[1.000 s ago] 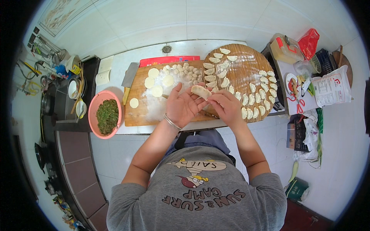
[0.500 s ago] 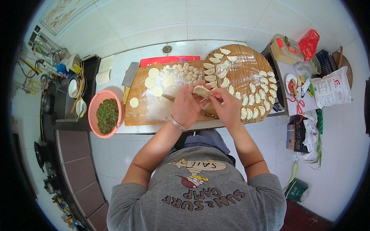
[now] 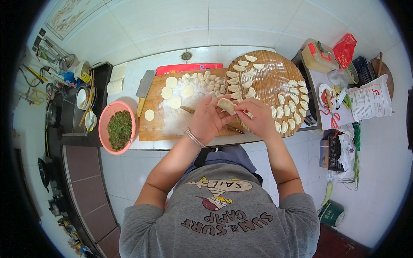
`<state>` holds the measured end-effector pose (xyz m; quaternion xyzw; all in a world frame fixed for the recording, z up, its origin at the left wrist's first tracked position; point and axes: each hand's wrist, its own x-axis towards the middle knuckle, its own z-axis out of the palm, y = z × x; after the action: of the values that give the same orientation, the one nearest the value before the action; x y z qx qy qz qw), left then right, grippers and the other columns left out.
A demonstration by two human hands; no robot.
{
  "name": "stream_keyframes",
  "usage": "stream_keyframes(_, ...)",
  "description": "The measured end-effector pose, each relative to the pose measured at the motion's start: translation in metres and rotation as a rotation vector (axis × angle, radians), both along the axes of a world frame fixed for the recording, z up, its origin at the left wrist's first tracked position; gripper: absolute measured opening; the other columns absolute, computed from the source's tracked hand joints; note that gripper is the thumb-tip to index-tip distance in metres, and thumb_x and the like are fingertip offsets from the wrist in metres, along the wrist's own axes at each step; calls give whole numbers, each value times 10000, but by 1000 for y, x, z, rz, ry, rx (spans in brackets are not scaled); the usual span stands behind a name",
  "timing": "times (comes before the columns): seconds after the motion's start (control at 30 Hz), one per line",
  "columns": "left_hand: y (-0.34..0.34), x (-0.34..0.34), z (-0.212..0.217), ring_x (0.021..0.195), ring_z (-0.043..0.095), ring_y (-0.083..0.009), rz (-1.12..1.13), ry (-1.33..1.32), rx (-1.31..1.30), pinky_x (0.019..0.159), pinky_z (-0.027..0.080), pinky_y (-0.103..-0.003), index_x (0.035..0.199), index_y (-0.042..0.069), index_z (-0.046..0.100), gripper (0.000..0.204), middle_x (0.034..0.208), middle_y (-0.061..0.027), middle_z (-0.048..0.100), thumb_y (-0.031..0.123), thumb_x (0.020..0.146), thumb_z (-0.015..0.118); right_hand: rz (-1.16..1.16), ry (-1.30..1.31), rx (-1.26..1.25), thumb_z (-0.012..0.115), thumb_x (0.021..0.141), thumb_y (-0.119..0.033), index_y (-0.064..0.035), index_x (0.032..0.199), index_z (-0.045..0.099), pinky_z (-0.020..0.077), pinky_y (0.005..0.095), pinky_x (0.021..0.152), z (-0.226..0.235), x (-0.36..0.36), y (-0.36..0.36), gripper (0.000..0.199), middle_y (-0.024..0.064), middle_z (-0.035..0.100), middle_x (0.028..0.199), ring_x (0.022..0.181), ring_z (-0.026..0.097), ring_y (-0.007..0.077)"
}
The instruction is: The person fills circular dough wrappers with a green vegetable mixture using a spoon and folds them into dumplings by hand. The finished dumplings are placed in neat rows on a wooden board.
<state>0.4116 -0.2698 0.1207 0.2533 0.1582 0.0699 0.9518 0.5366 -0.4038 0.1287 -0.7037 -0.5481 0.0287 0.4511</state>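
A folded dumpling (image 3: 226,105) sits pinched between both hands above the cutting board (image 3: 155,124): the left hand (image 3: 207,120) and right hand (image 3: 257,118) each grasp it with fingertips. Flat wrappers (image 3: 174,102) lie on the floured board, finished dumplings ring the round tray (image 3: 269,81), and a pink bowl (image 3: 104,124) of green filling stands at left.

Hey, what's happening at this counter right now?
A person is making dumplings. Both hands, left hand and right hand, hold one dumpling between them above the wooden board, pinching its edge. Round wrappers and small dough pieces lie on the floured board. Finished dumplings line the round tray on the right. A pink bowl of green filling sits to the left.
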Motion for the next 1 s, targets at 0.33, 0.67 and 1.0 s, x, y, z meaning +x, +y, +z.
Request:
stream_keyframes(0.33,-1,3,1,1063,541,-262,19,46,149,968,406,-409,1283,-16,427,608,1135,-142,559,454,948,236,-42,25,-75,612,787,-39,-64,913,619,518,325,641,13,-5,-3,129,91,652,881,763,643,262)
stream_keyframes(0.67,0,2,0,1034,556,-264,-68,46,92,947,427,-410,1289,-21,419,588,1117,-152,567,428,956,235,173,-115,-4,649,722,-30,-75,833,623,505,328,652,3,14,-3,122,50,623,827,797,619,241)
stream_keyframes(1.0,-11,8,-10,997,557,-215,-22,92,419,925,432,-371,1309,8,421,574,1109,-103,569,436,972,239,-61,71,-155,633,765,-56,-61,901,593,495,336,604,6,-6,-2,142,78,623,779,713,626,272)
